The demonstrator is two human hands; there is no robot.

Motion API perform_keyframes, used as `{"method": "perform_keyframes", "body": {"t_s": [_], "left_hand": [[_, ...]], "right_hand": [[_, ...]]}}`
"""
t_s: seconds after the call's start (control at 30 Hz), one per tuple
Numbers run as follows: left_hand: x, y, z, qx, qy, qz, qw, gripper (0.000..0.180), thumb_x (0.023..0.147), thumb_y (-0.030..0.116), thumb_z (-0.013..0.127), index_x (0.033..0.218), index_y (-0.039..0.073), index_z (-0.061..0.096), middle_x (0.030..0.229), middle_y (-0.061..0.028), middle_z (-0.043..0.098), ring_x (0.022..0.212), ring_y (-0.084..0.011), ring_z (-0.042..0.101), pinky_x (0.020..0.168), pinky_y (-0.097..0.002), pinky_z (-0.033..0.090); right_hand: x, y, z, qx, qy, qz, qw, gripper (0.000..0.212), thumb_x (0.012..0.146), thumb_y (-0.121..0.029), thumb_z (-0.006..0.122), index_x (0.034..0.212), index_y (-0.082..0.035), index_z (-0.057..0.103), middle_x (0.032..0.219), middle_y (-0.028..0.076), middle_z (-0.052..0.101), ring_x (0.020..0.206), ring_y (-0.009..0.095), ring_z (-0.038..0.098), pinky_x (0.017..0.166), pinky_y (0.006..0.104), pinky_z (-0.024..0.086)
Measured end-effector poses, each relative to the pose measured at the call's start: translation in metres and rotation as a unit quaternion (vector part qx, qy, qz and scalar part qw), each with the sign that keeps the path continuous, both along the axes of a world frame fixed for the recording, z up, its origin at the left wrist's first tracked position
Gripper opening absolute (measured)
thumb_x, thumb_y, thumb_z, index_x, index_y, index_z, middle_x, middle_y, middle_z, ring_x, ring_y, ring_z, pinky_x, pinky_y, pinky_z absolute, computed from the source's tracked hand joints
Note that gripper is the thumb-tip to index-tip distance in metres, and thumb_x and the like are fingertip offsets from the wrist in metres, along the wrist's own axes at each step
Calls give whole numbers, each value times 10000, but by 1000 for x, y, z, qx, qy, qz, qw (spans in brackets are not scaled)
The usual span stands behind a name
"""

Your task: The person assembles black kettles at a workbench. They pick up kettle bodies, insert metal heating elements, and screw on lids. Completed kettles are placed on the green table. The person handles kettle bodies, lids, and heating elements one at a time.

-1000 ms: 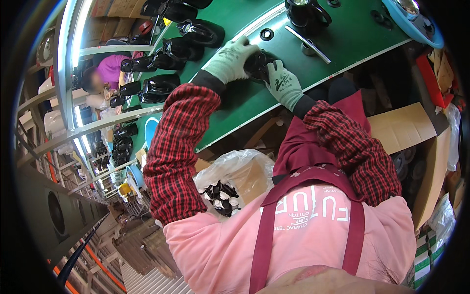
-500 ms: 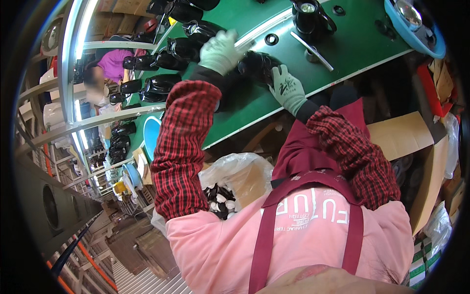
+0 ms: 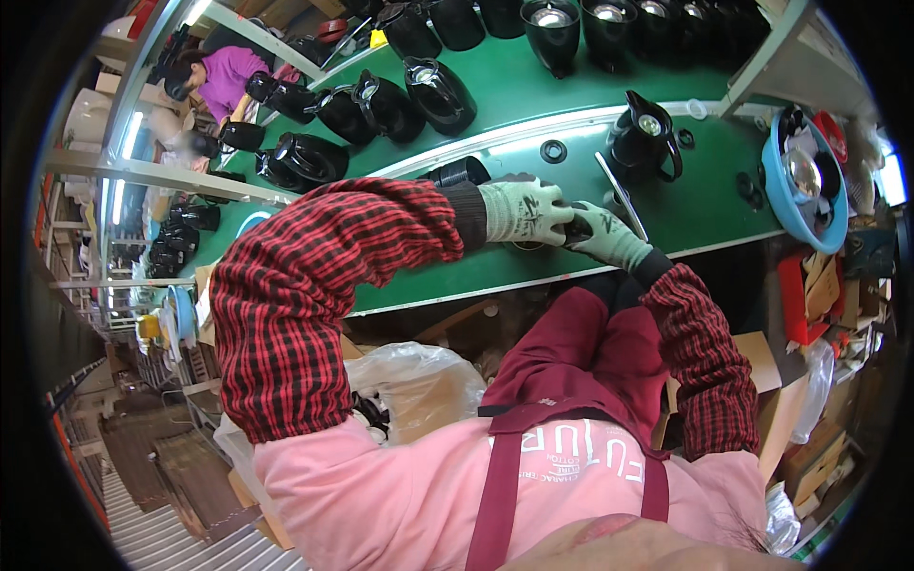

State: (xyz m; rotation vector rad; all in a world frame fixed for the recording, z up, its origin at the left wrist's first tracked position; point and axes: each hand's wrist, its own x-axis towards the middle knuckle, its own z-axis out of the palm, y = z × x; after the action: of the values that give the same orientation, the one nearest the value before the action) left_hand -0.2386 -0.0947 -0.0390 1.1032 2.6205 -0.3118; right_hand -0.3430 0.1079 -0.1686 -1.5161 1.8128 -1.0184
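A glossy black piece (image 3: 575, 228) is held low over the near part of the green surface (image 3: 709, 219). It is mostly covered by the gloves, so only a dark, rounded, shiny part is shown and its full shape cannot be told. A dark round rim is partly seen just below the left glove.

The hands are brought together, and the piece is gripped between them. The left hand (image 3: 526, 211) is reached across from the left with its fingers curled over; the right hand (image 3: 609, 238) is angled in from the right, its fingertips set against the piece. Pale green gloves are worn, with red-and-black checked sleeves (image 3: 295, 285) above them.

On the surface, a black jug (image 3: 638, 143) is stood upright beyond the right hand, with a metal rod (image 3: 622, 197) leaned nearby. A black ring (image 3: 553, 151) is laid flat farther back. More dark jugs (image 3: 438, 95) are lined up behind a pale strip. At the right, metal and dark parts are held in a blue basin (image 3: 779, 195). At the far left, a person in purple (image 3: 228, 76) is seen.
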Motion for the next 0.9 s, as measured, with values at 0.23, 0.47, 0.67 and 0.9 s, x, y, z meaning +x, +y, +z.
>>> {"method": "perform_keyframes", "body": {"t_s": [0.23,0.47,0.67,0.9], "left_hand": [[46,-33,-18,355,251,313,844,617,824,130,735,1408,105,541,1342,-165,560,1224,-378,560,1045,-475,457],[148,-19,-221,240,51,495,834,748,915,412,661,1532,80,398,1552,-205,398,1417,-411,398,1182,-546,301],[181,-8,-247,306,98,517,793,701,891,395,687,1501,128,467,1556,-178,419,1422,-424,389,1190,-574,290],[184,-11,-248,287,143,522,790,715,859,420,710,1482,151,485,1515,-150,459,1385,-389,434,1176,-557,312]], "right_hand": [[-71,-98,41,-40,-92,-266,959,445,876,-189,747,1278,-19,656,1148,171,722,1072,276,696,971,378,514],[-145,-262,-32,29,89,-316,944,554,900,-455,707,1230,-13,648,1195,211,683,1146,368,642,1013,468,486],[-238,-255,23,-43,456,-320,830,531,869,-435,731,1233,-60,634,1303,195,595,1264,360,544,1027,464,478],[-280,-238,-6,121,614,-221,748,518,850,-313,764,1323,-203,583,1332,129,586,1105,333,667,926,574,476]]}}
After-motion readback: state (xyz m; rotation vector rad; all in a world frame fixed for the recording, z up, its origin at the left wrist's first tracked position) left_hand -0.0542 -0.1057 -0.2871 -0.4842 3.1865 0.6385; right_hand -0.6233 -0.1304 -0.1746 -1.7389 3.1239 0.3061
